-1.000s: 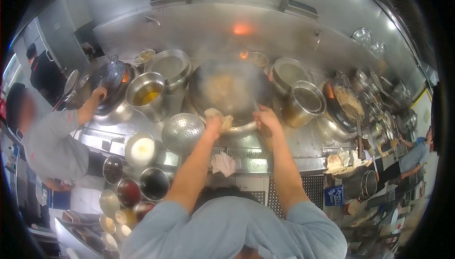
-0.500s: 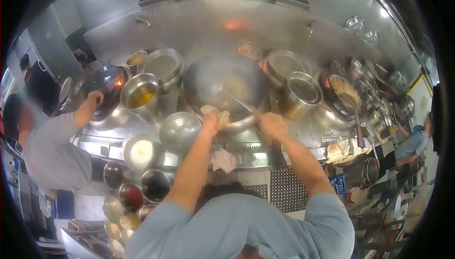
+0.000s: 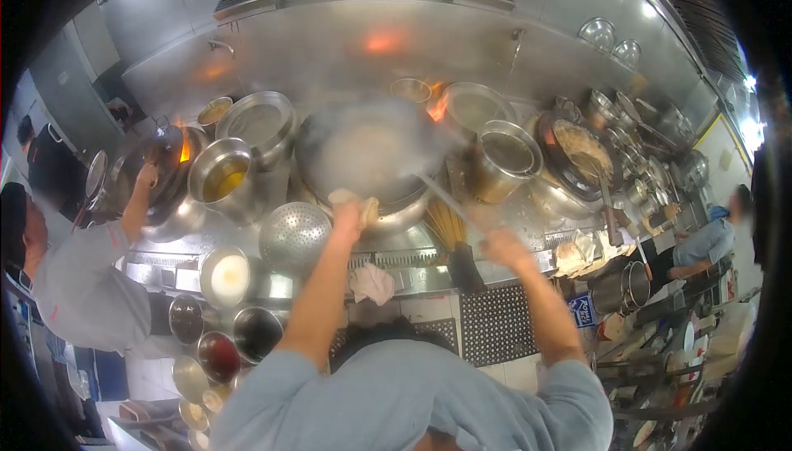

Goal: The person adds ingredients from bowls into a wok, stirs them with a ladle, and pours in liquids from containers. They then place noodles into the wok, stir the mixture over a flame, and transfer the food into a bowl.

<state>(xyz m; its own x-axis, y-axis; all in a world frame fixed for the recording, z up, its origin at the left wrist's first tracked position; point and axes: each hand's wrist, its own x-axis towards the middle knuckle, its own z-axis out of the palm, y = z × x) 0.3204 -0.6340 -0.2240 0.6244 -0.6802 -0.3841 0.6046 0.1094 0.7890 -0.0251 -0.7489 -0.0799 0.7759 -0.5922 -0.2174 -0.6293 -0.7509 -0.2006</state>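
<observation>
**A:** Quick, what's the left hand doing?

**B:** It's clenched tight on a folded cloth, which is pressed against the near rim of the wok.

**A:** Where's the wok?

**B:** On the middle burner, tilted a bit toward the person. The oil pot is to its left and the steel pot to its right. There's pale food inside (hazy, lots of steam).

**A:** And the right hand?

**B:** It's blurred, but the fingers look wrapped round the end of a long metal handle. The handle slants up into the wok, and its far end is lost in the steam.

**A:** What's nearby?

**B:** A perforated skimmer sits dome-up just left of the gripping hand. A bamboo brush is under the handle, and a rag lies on the front ledge.

**A:** Anyone else?

**B:** A co-worker's hand is on a second wok at far left, with flame showing beside it.
</observation>
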